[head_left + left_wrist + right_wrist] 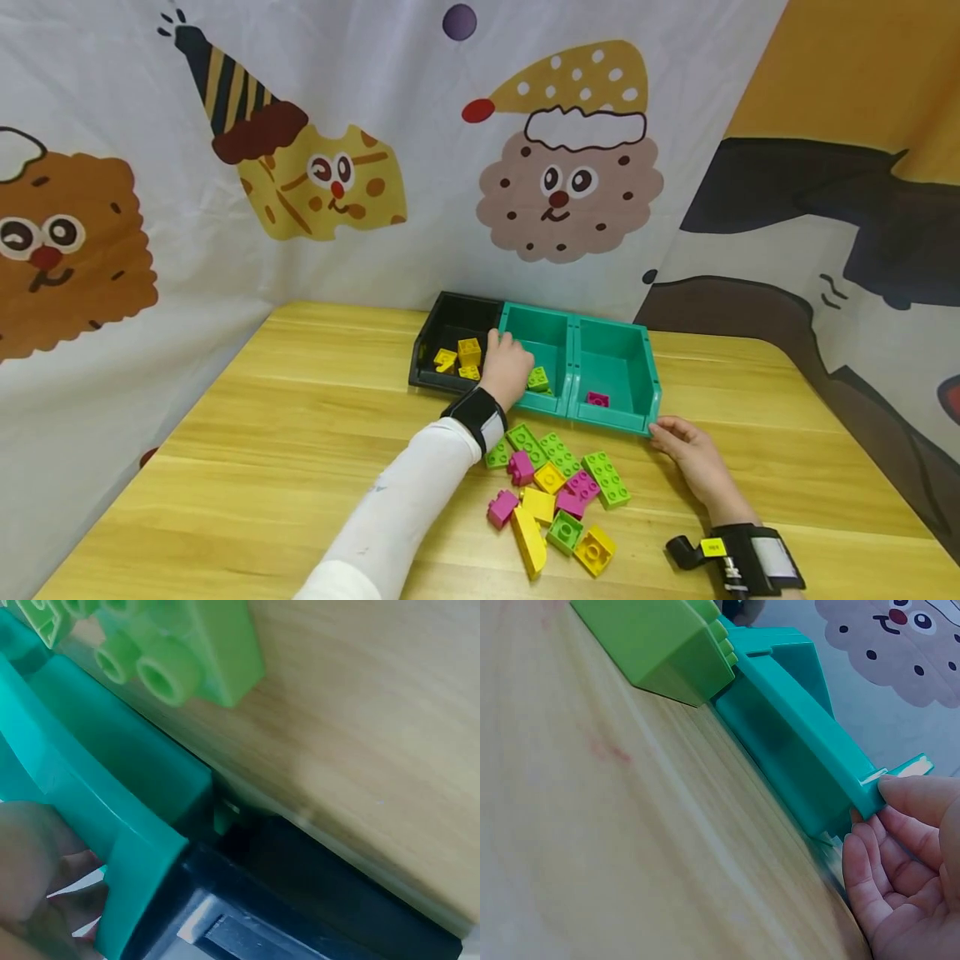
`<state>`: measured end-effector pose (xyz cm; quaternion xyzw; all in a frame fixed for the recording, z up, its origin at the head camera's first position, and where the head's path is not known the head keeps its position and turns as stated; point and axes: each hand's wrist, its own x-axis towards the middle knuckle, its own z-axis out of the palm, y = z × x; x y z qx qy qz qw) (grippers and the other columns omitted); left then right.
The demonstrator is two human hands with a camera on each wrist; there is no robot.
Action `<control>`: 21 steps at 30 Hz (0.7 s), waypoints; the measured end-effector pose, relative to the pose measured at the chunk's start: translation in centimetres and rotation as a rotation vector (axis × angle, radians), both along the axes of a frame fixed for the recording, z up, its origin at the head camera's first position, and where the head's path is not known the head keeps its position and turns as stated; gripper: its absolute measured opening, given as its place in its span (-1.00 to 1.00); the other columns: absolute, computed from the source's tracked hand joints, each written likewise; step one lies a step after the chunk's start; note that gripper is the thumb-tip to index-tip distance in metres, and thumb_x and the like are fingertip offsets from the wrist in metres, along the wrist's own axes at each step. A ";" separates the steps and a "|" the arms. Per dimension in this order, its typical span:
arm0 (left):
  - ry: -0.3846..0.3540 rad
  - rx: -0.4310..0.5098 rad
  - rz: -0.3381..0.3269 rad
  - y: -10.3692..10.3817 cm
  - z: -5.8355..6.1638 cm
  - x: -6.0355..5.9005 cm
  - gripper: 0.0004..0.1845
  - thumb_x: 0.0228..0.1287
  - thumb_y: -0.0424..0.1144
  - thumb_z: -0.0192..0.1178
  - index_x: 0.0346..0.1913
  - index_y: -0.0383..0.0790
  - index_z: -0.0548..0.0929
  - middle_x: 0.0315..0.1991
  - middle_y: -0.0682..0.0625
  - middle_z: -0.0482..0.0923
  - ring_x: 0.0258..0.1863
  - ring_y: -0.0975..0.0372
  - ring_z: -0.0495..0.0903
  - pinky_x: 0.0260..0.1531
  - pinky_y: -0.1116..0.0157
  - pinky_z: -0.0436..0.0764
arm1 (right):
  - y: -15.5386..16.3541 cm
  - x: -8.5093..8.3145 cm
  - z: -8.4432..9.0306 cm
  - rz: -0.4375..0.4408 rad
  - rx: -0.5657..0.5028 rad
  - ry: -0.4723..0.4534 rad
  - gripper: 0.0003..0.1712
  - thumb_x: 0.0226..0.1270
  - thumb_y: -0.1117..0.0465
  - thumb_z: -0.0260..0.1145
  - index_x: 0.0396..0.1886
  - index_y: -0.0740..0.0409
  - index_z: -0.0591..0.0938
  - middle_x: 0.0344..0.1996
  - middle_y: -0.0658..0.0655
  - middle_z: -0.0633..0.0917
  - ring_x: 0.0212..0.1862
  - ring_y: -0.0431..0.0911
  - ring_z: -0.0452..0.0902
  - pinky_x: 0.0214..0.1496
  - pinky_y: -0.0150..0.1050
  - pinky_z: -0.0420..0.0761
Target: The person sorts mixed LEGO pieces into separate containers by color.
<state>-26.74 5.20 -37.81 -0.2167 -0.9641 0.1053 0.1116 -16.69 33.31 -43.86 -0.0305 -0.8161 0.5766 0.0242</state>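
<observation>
My left hand (507, 370) reaches over the join between the black bin (417, 367) and the middle teal bin (536, 317). Its fingers (64, 859) are bent behind the teal front wall in the left wrist view; whether they hold anything is hidden. Yellow bricks (469, 352) lie in the black bin, and green bricks (537, 379) in the middle one. At the right teal bin (651, 375), my right hand (693, 458) pinches the front corner, thumb on the rim and fingers below. A pink brick (597, 400) sits inside that bin.
In front of the bins lies a loose pile of green bricks (606, 479), pink bricks (502, 508) and yellow bricks (529, 542) on the wooden table (300, 467). A printed cloth (435, 225) hangs behind the bins.
</observation>
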 end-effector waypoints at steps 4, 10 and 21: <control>-0.043 -0.018 0.021 0.3 0.1 0.0 -0.84 0.34 -0.22 0.14 -0.19 0.11 0.70 -0.17 0.11 0.63 -0.02 0.14 0.37 0.18 0.02 0.15 | -0.1 0.1 0.0 -0.003 -0.002 0.008 -0.66 0.42 0.10 0.15 -0.10 0.34 0.53 -0.36 -0.27 0.56 -0.24 -0.39 0.51 -0.16 -0.51 0.55; -0.078 -0.050 0.020 0.2 0.0 -0.1 -0.78 0.41 -0.21 0.04 -0.09 0.13 0.68 -0.10 0.14 0.65 0.03 0.15 0.35 0.21 0.00 0.11 | -0.1 0.0 0.0 -0.006 0.001 0.012 -0.67 0.42 0.10 0.15 -0.11 0.33 0.54 -0.36 -0.27 0.56 -0.24 -0.39 0.51 -0.16 -0.51 0.55; -0.144 -0.071 0.022 0.3 -0.3 -0.3 -0.61 0.46 -0.19 -0.05 0.28 0.11 0.44 0.17 0.14 0.53 0.25 0.11 0.29 0.33 -0.02 0.02 | 0.0 0.0 -0.2 -0.010 0.009 0.001 -0.67 0.41 0.09 0.17 -0.12 0.31 0.54 -0.36 -0.27 0.56 -0.24 -0.40 0.51 -0.16 -0.51 0.55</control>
